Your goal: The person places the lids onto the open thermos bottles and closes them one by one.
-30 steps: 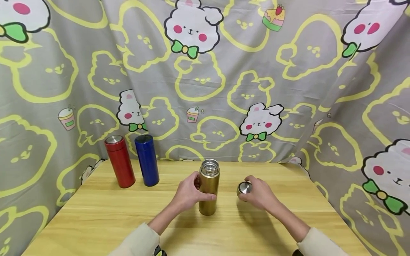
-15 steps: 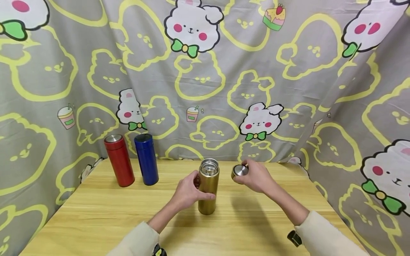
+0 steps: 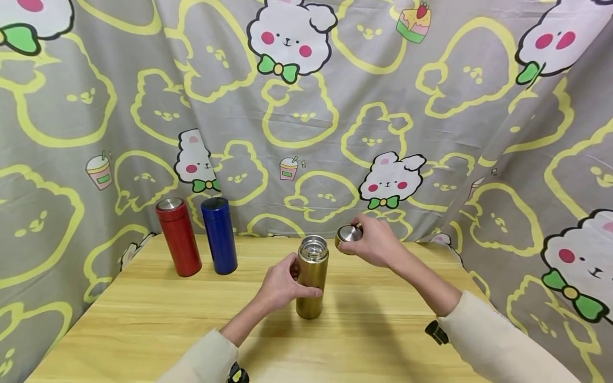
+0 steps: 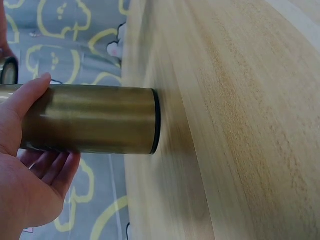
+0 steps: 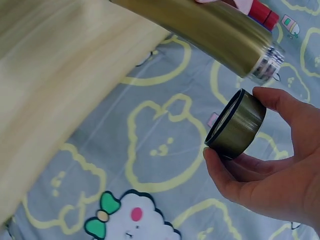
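A gold thermos bottle (image 3: 312, 271) stands upright on the table, its silver threaded mouth uncovered. My left hand (image 3: 282, 283) grips its body from the left, thumb across the front; the left wrist view shows the fingers curled round the bottle (image 4: 95, 120). To the right of the mouth and slightly higher, my right hand (image 3: 378, 242) holds the gold lid (image 3: 349, 235) with its steel top facing up. In the right wrist view the lid (image 5: 240, 125) is pinched between thumb and fingers, its dark-edged open side toward the table. A gap separates lid and bottle mouth.
A red thermos (image 3: 180, 239) and a blue thermos (image 3: 220, 238) stand closed at the back left of the wooden table (image 3: 158, 319). Behind the table hangs a grey curtain (image 3: 311, 159) with cartoon prints, also enclosing both sides.
My right hand has lifted the lid from near the table, up and leftward toward the bottle's mouth. The left hand and the gold bottle have stayed in place.
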Tool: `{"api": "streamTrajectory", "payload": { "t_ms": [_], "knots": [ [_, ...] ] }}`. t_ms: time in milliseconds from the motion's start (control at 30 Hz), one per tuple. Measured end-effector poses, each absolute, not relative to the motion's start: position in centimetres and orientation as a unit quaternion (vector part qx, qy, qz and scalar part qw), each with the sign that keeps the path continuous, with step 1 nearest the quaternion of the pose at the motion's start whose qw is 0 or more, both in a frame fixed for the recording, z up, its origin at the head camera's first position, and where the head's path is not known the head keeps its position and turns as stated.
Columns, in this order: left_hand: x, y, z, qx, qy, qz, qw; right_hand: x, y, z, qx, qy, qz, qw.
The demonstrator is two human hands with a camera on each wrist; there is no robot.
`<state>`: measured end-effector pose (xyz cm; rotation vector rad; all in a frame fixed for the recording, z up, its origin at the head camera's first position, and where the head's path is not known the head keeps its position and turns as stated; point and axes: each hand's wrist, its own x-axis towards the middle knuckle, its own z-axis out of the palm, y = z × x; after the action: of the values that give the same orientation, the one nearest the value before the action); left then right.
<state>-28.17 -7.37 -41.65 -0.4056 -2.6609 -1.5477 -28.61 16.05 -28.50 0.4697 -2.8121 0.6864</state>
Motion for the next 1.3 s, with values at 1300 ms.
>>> {"api": "streamTrajectory", "payload": {
  "t_ms": [1300],
  "knots": [
    [-28.2,-7.6,-41.6,-0.137,-0.858,-0.495,0.003,-27.4,9.8,-25.6,0.217,-0.945,0.242,0.032]
  ]
}}
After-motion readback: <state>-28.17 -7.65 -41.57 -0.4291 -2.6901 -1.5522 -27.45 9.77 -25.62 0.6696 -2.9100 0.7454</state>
